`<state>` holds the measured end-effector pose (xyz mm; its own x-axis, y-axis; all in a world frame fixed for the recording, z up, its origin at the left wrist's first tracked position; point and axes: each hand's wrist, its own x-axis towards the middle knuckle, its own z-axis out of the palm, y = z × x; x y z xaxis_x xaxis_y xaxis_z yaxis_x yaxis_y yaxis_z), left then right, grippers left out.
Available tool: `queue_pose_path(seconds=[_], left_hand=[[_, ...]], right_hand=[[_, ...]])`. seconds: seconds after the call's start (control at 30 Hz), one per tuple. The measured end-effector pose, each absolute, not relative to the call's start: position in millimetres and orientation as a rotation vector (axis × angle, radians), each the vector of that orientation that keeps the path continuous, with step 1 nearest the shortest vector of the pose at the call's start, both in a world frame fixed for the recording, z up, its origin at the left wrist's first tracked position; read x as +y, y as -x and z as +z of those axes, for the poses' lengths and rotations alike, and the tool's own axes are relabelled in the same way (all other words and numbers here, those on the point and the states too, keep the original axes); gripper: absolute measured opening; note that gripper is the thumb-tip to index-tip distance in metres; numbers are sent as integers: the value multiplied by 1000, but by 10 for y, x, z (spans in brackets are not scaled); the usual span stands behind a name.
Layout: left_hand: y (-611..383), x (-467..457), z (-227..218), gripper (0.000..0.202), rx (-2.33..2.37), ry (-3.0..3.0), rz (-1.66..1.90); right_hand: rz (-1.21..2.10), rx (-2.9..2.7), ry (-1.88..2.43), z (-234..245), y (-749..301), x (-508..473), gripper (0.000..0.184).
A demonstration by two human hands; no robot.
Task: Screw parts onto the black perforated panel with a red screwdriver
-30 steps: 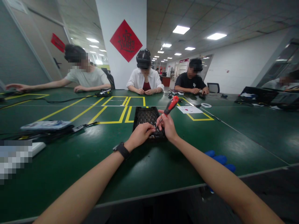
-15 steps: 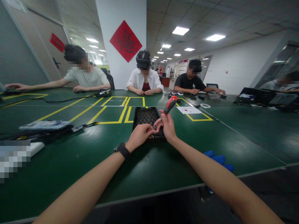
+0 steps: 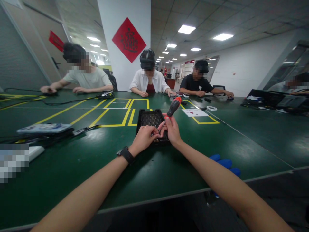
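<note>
My right hand (image 3: 173,131) is closed on a screwdriver (image 3: 174,107) with a red and dark grey handle. The screwdriver leans, handle up and to the right, its shaft pointing down between my hands. Close to the tip, my left hand (image 3: 145,138) has its thumb and fingers pinched together; whatever they hold is too small to make out. Both hands rest over the near part of a black open box (image 3: 151,116) with a patterned inside. Its near contents are mostly hidden by my fingers.
The green table (image 3: 106,180) carries yellow tape outlines. On the left lie a light-blue flat item (image 3: 44,128) and black cables. Blue gloves or similar blue pieces (image 3: 224,163) lie by the right front edge. A white sheet (image 3: 194,112) and a tape roll (image 3: 211,108) are beyond. Several people sit across.
My hands stay at the box with only slight finger movement. Across the table, the left person's outstretched arm has drawn inward, and the middle person's one hand has moved outward toward small items.
</note>
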<state>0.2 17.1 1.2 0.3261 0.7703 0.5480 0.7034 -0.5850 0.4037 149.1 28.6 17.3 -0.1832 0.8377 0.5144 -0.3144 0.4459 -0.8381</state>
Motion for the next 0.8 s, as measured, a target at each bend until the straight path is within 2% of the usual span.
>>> queue_pose_path(seconds=[0.37, 0.8], left_hand=[[-27, 135, 51, 9, 1373, -2534, 1085], [-13, 128, 29, 14, 1400, -2571, 1049]], right_hand=[[1102, -1419, 474, 181, -1481, 252, 40], [1116, -1415, 464, 192, -1489, 269, 41]])
